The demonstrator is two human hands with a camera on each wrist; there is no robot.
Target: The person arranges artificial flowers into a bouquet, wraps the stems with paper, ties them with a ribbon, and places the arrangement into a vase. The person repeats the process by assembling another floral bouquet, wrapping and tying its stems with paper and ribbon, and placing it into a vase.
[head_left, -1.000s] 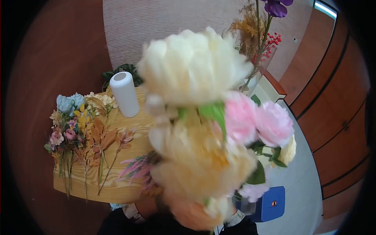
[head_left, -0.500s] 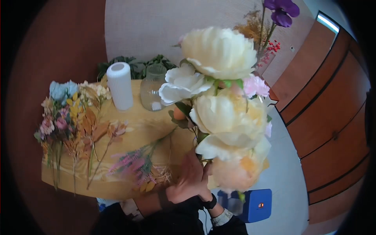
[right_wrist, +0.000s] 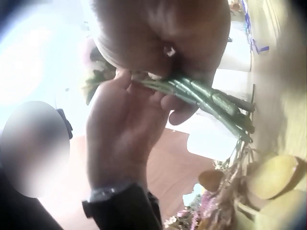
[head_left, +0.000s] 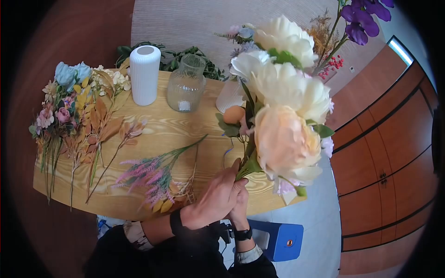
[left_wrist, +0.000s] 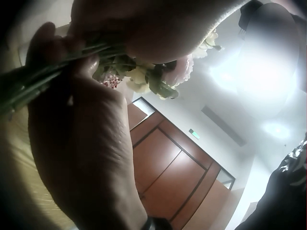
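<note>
Both hands grip one bouquet of artificial flowers in the head view, with large cream blooms [head_left: 296,90] above a peach bloom [head_left: 287,139]. My left hand [head_left: 213,199] wraps the stems just below the leaves, overlapping my right hand [head_left: 239,204], which grips them from the other side. A small orange ball-shaped piece [head_left: 234,115] sticks out of the bunch. In the right wrist view the green stems [right_wrist: 211,98] emerge below the hands as a tight bundle, close over the wooden table [right_wrist: 283,96]. Part of the right hand is hidden behind the left.
A white ribbed vase [head_left: 144,78] and a clear glass vase [head_left: 186,88] stand at the table's back. Pink lavender-like sprays [head_left: 148,178] lie in front; mixed flowers and leaf stems [head_left: 69,111] lie at left. Purple flowers [head_left: 361,21] rise at right, and a blue bin [head_left: 282,243] stands below.
The bouquet has swung away from before the camera toward the right, uncovering the glass vase and both gripping hands. The head view has shifted, showing more of the table.
</note>
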